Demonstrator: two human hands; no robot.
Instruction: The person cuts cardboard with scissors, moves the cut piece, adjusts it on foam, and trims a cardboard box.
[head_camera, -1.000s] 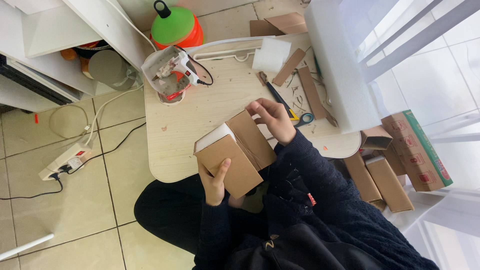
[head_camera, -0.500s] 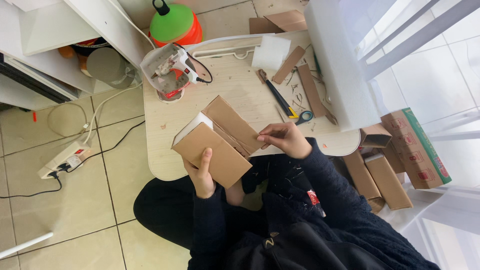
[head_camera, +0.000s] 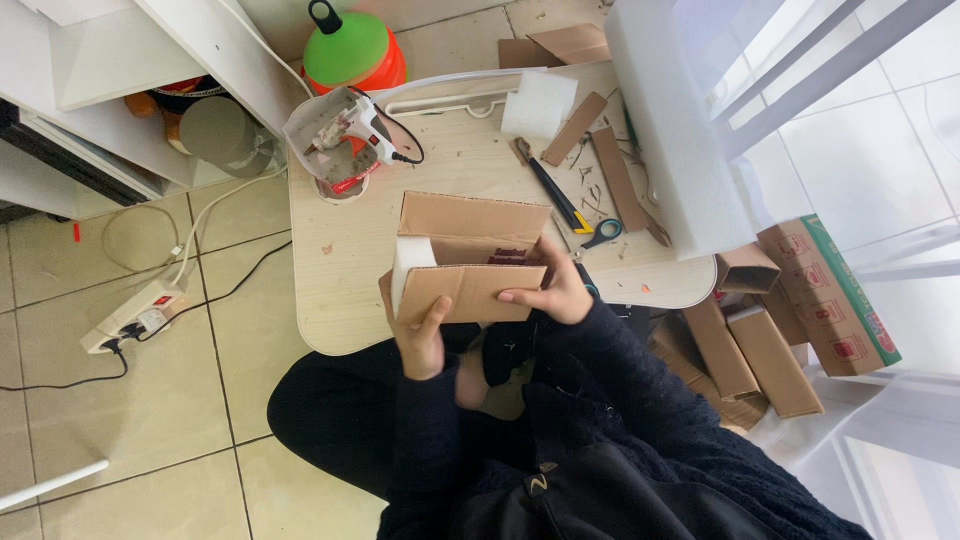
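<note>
Turning level from its earlier tilt, the cardboard box (head_camera: 468, 268) now shows its open top; left hand (head_camera: 422, 335) clamped beneath, right hand (head_camera: 552, 293) gripping its flap, above the table (head_camera: 340, 260).

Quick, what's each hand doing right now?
Left hand: gripping the cardboard box from below.
Right hand: holding the box's right end.

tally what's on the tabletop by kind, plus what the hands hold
Cardboard box, held by left hand and right hand: 1
Glue gun: 1
Foam block: 1
Cardboard strips: 2
Utility knife: 1
Scissors: 1
Total: 7
</note>
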